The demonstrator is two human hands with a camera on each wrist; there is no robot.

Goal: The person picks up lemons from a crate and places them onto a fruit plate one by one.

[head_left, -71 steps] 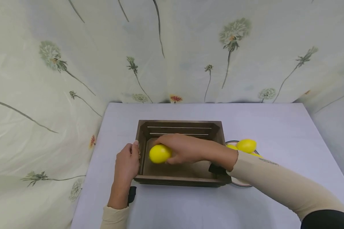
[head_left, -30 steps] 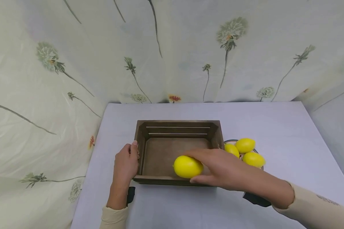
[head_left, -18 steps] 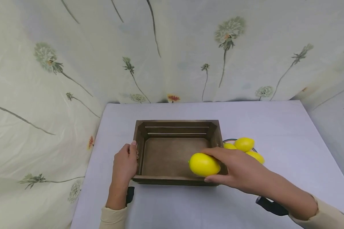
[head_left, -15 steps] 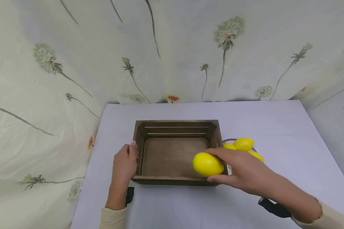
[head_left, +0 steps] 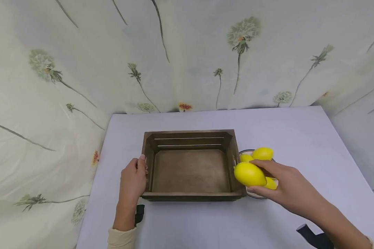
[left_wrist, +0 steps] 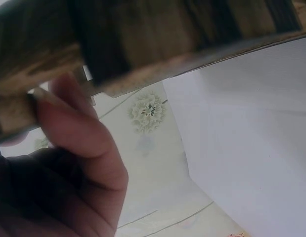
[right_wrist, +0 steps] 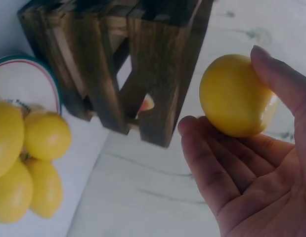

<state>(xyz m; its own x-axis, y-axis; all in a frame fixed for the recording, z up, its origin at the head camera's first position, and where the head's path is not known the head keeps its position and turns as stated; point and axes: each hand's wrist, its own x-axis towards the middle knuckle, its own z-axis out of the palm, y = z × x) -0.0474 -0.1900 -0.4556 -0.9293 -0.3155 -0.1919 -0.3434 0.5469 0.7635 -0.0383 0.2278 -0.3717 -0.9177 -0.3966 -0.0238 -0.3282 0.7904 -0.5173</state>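
My left hand [head_left: 132, 181] grips the left end of a brown slatted wooden crate [head_left: 190, 195]; up close in the left wrist view its fingers [left_wrist: 78, 133] curl round the wood. Nothing lies inside the crate. Between thumb and fingers, my right hand [head_left: 291, 186] holds a yellow lemon [head_left: 250, 174] raised over the crate's right edge. The right wrist view has this lemon [right_wrist: 237, 96] clear of the crate's slats. Just right of the crate, a round plate [head_left: 256, 197] with a coloured rim bears several more lemons [head_left: 263, 153], partly hidden by the right hand and held lemon.
Crate and plate stand on a table covered with a white cloth [head_left: 187, 224]. Behind and to the sides hangs a pale curtain [head_left: 193, 52] printed with dandelions. Black straps [head_left: 314, 237] show at both wrists.
My right hand has carried the lemon from inside the crate's left part rightward to above its right edge, beside the plate. My left hand has kept its grip on the crate.
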